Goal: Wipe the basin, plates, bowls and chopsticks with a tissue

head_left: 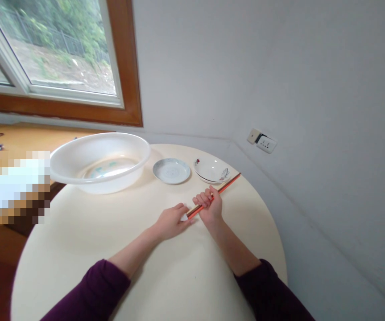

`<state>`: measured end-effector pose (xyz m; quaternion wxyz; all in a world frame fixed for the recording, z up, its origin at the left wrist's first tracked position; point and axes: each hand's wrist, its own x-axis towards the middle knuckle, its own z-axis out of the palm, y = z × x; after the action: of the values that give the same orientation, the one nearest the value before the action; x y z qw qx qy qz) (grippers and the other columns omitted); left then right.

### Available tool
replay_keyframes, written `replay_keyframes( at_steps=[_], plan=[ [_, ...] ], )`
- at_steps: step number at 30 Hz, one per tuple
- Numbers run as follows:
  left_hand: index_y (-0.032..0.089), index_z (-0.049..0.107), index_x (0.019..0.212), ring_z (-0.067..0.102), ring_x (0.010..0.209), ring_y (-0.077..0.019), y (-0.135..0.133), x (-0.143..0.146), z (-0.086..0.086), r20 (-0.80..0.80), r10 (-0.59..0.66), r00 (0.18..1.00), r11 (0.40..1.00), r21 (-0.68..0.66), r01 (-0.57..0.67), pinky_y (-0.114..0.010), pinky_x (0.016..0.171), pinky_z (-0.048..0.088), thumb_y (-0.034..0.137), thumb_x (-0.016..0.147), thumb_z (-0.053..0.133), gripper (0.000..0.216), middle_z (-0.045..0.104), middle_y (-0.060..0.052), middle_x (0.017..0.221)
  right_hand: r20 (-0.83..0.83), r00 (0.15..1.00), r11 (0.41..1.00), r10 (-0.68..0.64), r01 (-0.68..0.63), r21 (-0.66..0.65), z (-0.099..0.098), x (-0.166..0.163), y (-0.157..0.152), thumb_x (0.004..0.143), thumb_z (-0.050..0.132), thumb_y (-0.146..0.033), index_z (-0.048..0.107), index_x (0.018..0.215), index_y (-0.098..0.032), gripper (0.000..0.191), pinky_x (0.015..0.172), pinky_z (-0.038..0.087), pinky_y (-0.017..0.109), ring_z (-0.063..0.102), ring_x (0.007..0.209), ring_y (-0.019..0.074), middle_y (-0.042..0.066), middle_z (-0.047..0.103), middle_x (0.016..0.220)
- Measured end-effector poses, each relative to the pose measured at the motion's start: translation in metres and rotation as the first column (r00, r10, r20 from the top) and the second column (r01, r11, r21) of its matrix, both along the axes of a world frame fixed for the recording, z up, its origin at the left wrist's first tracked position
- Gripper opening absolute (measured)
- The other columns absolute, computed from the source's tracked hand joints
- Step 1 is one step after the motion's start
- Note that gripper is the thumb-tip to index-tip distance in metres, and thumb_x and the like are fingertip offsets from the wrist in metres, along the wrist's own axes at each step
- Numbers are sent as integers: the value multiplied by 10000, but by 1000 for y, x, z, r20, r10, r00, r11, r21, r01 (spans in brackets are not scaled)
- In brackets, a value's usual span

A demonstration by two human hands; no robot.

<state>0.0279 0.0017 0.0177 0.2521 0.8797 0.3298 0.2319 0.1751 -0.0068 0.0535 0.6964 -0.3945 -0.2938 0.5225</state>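
A bundle of chopsticks, reddish and dark brown with a pale one, slants across the table from lower left to upper right. My right hand is closed around the bundle near its lower end. Beside that end is my left hand, its thumb and fingers curled to either side of the chopstick tips. A small white patch shows between those fingers; what it is I cannot make out. Just beyond the chopsticks stands a white bowl with red and dark floral marks. Left of it lies a pale blue-grey plate.
A large translucent white basin stands at the back left of the round cream table. A wooden desk with small items adjoins it, under a window. Walls border the table behind and to the right, with a socket.
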Motion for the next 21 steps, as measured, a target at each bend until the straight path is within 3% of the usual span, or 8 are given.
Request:
replay_keyframes(
  at_steps=[4,12,17,21],
  plan=[
    [202,517,752,563,637,-171,-3,2,1,-156,50,987,997,72,-39,-248,542,330,418,864,371,284,595,-47,722,-130,991,999,44,-43,11,-6,-5,1,886,313,-351,144,476,-194,470,450,238,227,104,372,86,-85,116,364],
    [179,494,892,626,753,-211,-4,1,4,-388,109,915,981,189,-36,-288,601,410,366,911,242,314,657,-77,847,-366,927,996,80,-87,-1,-16,-4,6,813,496,-290,204,466,-184,466,439,263,219,183,368,64,-90,203,362],
    [173,488,916,633,780,-221,-3,-2,5,-447,138,884,975,220,-41,-300,612,429,369,918,222,331,659,-89,880,-354,932,991,76,-111,-79,-26,-5,10,771,543,-223,279,467,-194,404,469,349,233,299,397,68,-79,283,396],
    [173,483,917,633,784,-222,0,-4,4,-454,146,879,972,233,-41,-301,605,431,374,920,215,335,655,-89,895,-242,965,982,101,-136,-130,-33,-3,9,719,611,-185,384,510,-201,309,580,449,246,428,466,76,-69,389,459]
  ],
)
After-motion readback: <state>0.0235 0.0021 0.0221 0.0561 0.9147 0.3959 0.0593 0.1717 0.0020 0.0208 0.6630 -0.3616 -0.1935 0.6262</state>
